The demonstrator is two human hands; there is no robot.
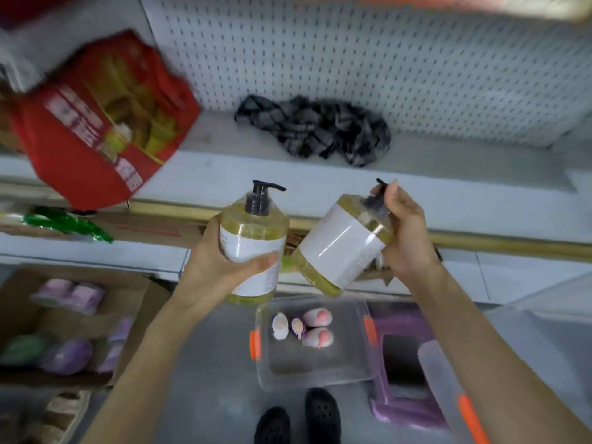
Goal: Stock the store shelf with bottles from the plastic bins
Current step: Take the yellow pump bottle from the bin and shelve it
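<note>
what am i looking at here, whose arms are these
No machine: one camera worn on a person's head looks forward and down, so the arms are the wearer's own. The left hand grips an upright pump bottle round its body; the right hand holds a second, tilted bottle near its pump. Ahead is a white shelf with a dark checked cloth on it and a red package to the left. Below, a clear plastic bin holds a few small bottles.
</note>
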